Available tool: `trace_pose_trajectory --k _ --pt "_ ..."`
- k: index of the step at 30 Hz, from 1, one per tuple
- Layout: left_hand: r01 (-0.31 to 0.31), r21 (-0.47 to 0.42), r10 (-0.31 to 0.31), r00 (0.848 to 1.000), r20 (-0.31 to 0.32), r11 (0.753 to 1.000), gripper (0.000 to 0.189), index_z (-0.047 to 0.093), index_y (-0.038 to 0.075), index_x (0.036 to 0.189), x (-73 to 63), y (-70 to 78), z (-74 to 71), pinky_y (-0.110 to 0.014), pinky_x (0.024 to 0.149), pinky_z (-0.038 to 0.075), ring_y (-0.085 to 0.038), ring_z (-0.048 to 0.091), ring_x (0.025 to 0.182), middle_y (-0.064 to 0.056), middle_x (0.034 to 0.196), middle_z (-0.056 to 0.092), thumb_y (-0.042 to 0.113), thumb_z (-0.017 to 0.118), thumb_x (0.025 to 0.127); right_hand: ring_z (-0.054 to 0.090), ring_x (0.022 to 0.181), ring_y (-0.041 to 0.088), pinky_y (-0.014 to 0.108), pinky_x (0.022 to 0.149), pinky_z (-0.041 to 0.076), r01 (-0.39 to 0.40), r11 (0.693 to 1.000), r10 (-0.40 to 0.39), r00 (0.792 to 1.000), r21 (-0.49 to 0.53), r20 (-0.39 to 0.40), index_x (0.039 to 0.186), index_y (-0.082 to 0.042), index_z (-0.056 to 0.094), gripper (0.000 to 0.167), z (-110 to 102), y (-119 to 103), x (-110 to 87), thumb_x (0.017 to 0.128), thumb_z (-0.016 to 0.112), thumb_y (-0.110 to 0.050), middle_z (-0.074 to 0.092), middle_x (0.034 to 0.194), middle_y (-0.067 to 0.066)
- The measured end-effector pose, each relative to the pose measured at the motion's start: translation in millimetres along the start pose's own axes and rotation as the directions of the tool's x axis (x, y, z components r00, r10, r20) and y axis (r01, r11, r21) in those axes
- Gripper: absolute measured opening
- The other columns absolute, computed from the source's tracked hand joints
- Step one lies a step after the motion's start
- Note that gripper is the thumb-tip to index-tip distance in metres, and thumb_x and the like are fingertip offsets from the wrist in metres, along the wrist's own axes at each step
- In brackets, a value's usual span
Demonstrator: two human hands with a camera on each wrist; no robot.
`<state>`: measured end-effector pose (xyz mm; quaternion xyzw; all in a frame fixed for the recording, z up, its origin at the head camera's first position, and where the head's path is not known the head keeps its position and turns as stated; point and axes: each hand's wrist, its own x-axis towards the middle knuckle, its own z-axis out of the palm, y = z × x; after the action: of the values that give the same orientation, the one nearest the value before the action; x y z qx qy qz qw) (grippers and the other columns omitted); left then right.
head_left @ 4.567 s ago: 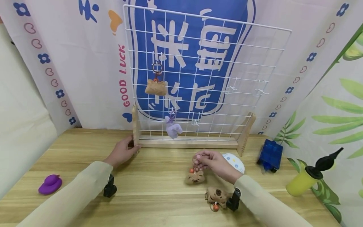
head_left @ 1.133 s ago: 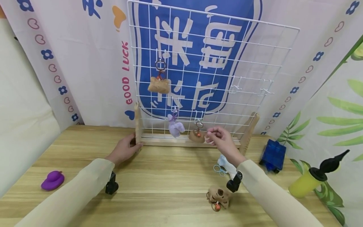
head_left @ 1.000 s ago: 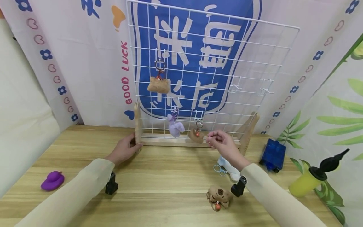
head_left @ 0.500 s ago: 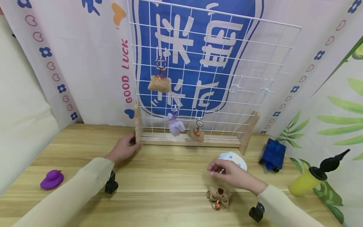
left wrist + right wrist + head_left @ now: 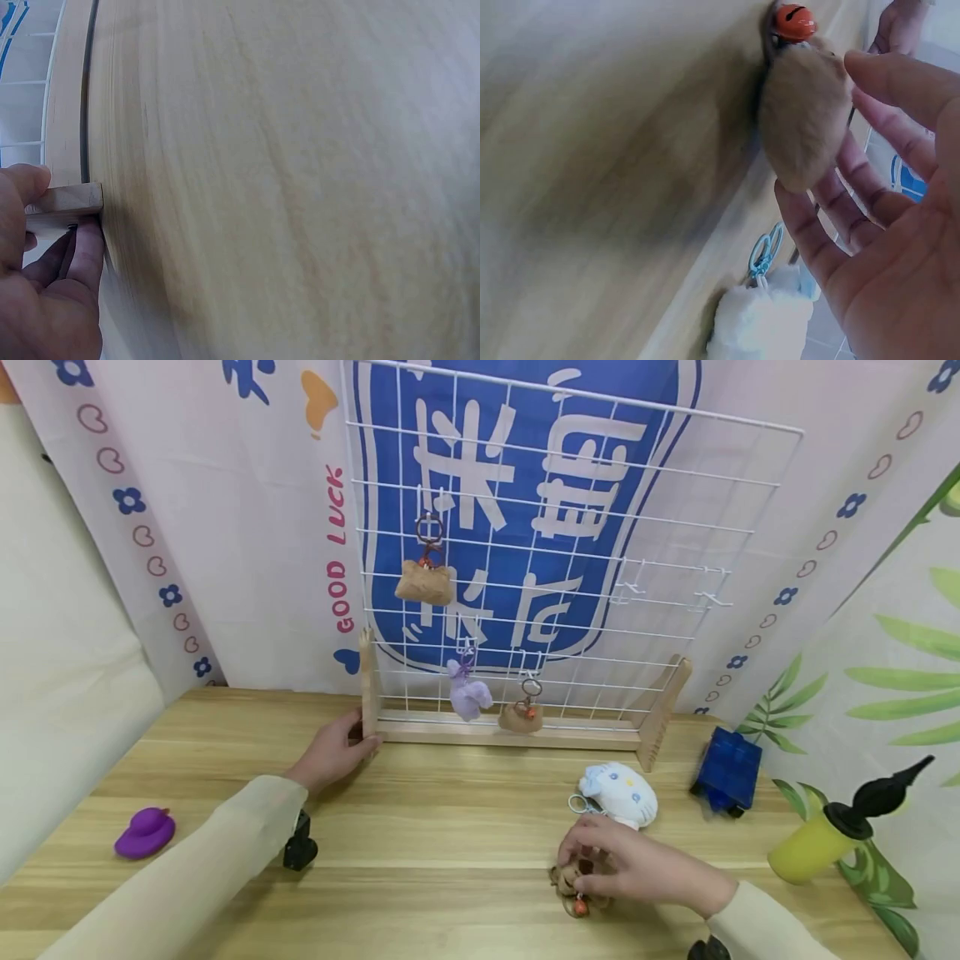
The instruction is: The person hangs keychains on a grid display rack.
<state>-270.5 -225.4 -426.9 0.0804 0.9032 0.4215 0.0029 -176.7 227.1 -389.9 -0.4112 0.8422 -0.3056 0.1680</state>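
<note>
My left hand point(image 5: 333, 752) grips the left wooden foot point(image 5: 71, 199) of a white wire grid rack point(image 5: 566, 514), thumb and fingers on either side of it. On the table at front right, my right hand point(image 5: 618, 864) has its thumb and fingers round a brown plush keychain point(image 5: 806, 112) with an orange bell point(image 5: 795, 22). Part of this plush is hidden under the hand in the head view. From hooks on the rack hang a brown plush keychain point(image 5: 425, 582), a purple plush keychain point(image 5: 469, 693) and another brown plush keychain point(image 5: 522, 716) lower down.
A white plush keychain point(image 5: 624, 793) with a light blue ring lies just behind my right hand. Farther right are a blue box-like object point(image 5: 727, 768) and a yellow bottle point(image 5: 813, 843) with a black top. A purple rubber duck point(image 5: 146, 833) sits at left. Bare hooks point(image 5: 630, 589) project from the grid.
My right hand hung a brown plush keychain on the lower rack hook, let go, then came down and forward to the brown plush on the table. My left hand stayed on the rack foot.
</note>
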Motion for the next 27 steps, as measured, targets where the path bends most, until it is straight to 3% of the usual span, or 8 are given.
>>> trace_pose_trajectory --k 4,10,18,27 --pt "0.017 -0.002 -0.017 1.000 0.009 1.000 0.062 0.034 -0.011 0.156 -0.3 -0.8 -0.1 -0.060 0.108 0.052 -0.045 0.059 0.127 -0.035 0.143 0.055 0.020 0.058 0.108 0.050 0.106 0.003 0.021 0.085 0.050 0.056 0.997 -0.054 0.998 -0.054 0.032 0.116 -0.027 0.071 0.015 4.6 1.1 -3.0 0.101 0.070 -0.026 0.058 0.117 -0.005" --pt "0.027 -0.016 -0.027 0.999 0.018 1.000 0.062 0.032 -0.009 0.157 0.8 -0.8 -1.0 -0.061 0.109 0.051 -0.045 0.057 0.129 -0.035 0.146 0.053 0.020 0.057 0.108 0.048 0.119 0.008 0.025 0.092 0.048 0.100 0.987 -0.091 0.993 -0.127 0.075 0.119 -0.032 0.073 0.029 6.5 3.9 -6.0 0.098 0.071 -0.012 0.058 0.125 -0.003" --pt "0.031 -0.016 -0.031 0.999 0.019 0.999 0.063 0.032 -0.010 0.157 1.7 0.6 -0.3 -0.061 0.109 0.051 -0.046 0.057 0.129 -0.035 0.146 0.053 0.021 0.057 0.108 0.045 0.123 0.010 0.027 0.097 0.048 0.045 0.987 -0.028 0.994 -0.157 0.107 0.119 -0.034 0.067 0.036 7.0 4.1 -9.3 0.091 0.079 -0.014 0.055 0.133 0.000" --pt "0.012 0.005 -0.012 1.000 0.003 1.000 0.062 0.033 -0.010 0.156 1.9 0.2 0.6 -0.060 0.107 0.053 -0.045 0.059 0.127 -0.036 0.144 0.055 0.021 0.058 0.108 0.039 0.099 0.000 0.016 0.076 0.039 0.013 0.986 -0.002 0.998 -0.164 0.066 0.109 -0.029 0.066 0.025 10.9 2.9 -10.5 0.092 0.080 -0.018 0.053 0.115 -0.007"
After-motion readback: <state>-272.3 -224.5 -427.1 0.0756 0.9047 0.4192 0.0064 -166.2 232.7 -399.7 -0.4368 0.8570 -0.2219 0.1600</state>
